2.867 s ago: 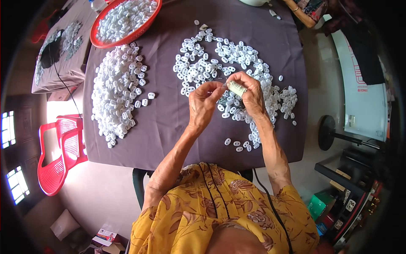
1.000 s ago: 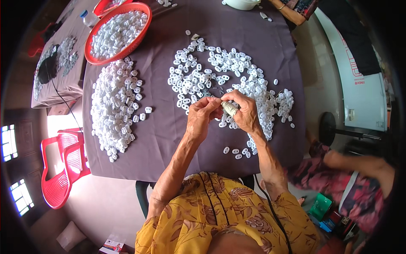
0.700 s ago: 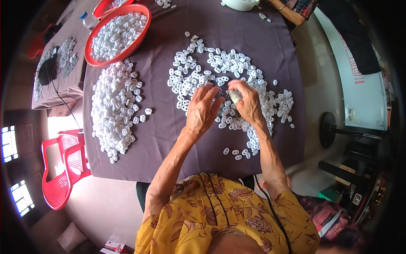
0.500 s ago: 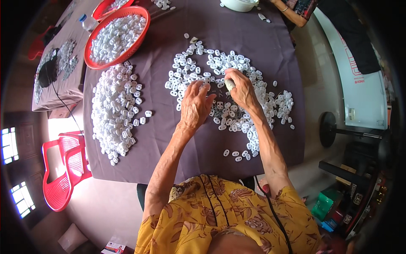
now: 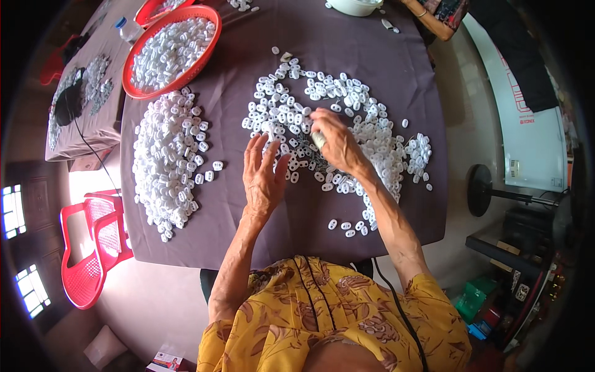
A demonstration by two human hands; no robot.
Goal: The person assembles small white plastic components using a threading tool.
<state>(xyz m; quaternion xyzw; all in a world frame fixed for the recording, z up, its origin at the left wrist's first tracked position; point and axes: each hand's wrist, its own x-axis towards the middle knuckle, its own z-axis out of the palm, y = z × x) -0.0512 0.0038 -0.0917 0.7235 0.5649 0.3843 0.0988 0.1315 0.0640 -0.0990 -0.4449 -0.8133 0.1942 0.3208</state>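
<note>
Small white oval plastic pieces point(image 5: 279, 113), each with two dark holes, lie in a loose ring of heaps on the cloth-covered table. My left hand point(image 5: 263, 177) is at the near left edge of this ring, fingers spread and holding nothing. My right hand point(image 5: 339, 146) is over the middle of the ring, its fingers curled and close together. Something pale point(image 5: 318, 139) shows at its thumb; whether it is a wrap or a held thing is unclear. Thin dark metal bits point(image 5: 315, 160) lie among the pieces beneath the right hand.
A long heap of white pieces point(image 5: 166, 161) lies at the left. Behind it stands a red basket point(image 5: 128, 77) full of them, near a bottle point(image 5: 128, 30). A white basin point(image 5: 354, 7) and another person's arm point(image 5: 432, 25) are at the far right. A red chair point(image 5: 83, 273) stands left.
My left hand has moved left and nearer to me, off the ring's middle. My right hand has moved left and nearer, with white pieces shifted around it.
</note>
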